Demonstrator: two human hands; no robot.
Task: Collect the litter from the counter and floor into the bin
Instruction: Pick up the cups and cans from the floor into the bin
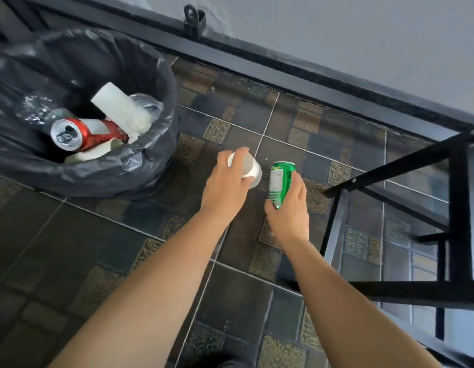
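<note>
My left hand (226,183) is closed around a white plastic cup (253,170) low over the dark tiled floor, its fingers covering most of the cup. Just to the right, my right hand (290,205) grips a green drink can (279,181) from the side. At the upper left stands the bin (153,166), lined with a black bag. Inside it lie a red can (81,134), white cups (119,104) and clear plastic (35,108).
A black metal frame (458,181) with legs and crossbars stands at the right, close to my right hand. A black skirting strip (283,73) runs along the grey wall at the back. Patterned floor tiles (140,235) spread between bin and frame.
</note>
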